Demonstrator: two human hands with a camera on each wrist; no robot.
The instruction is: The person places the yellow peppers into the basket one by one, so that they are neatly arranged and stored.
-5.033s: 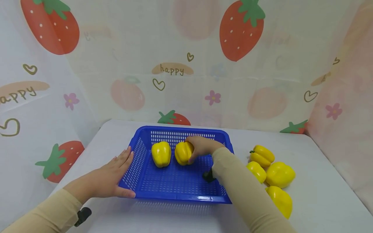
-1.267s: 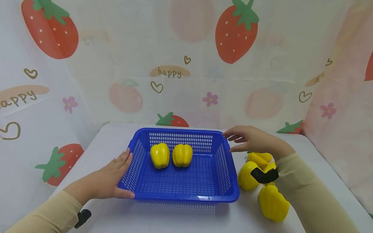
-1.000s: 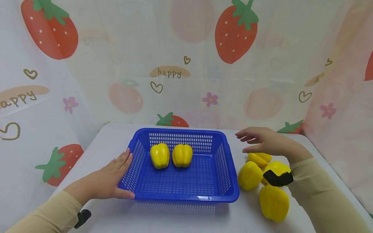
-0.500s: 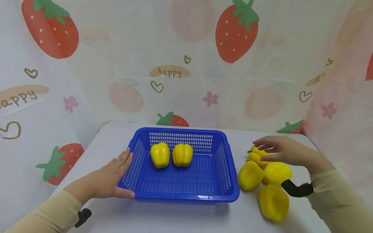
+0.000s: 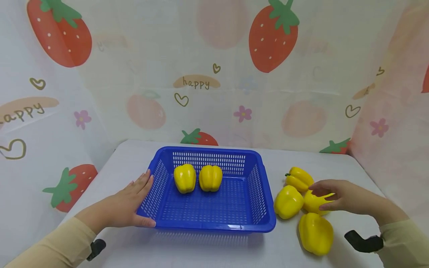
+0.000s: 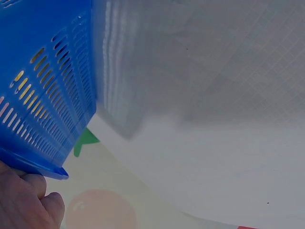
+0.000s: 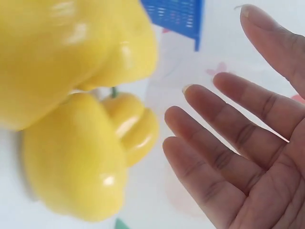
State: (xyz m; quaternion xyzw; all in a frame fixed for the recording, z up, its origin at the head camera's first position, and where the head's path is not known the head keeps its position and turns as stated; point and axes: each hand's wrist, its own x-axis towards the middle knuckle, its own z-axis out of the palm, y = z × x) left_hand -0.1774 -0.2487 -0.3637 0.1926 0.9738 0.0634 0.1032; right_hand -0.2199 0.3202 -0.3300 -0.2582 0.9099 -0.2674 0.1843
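A blue slotted plastic basket (image 5: 214, 227) stands mid-table with two yellow bell peppers, a left one (image 5: 185, 178) and a right one (image 5: 210, 178), lying in its back half. My left hand (image 5: 122, 206) rests on the basket's left rim, fingers straight, thumb at the front corner. My right hand (image 5: 345, 197) hovers over a yellow bell pepper (image 5: 311, 203) outside the basket, partly hiding it. Its fingers are spread and hold nothing; the right wrist view shows the bare palm beside several peppers (image 7: 76, 162).
Right of the basket lie more yellow bell peppers: one with a green stem (image 5: 299, 179) at the back, one (image 5: 288, 202) close by the basket wall, one (image 5: 315, 234) nearest me. A white cloth covers the table (image 5: 187, 253); a strawberry-print curtain (image 5: 214, 111) hangs behind.
The right hand has let go of the right-hand pepper in the basket, left the basket and moved right and down over the loose peppers. The left hand stays on the rim.
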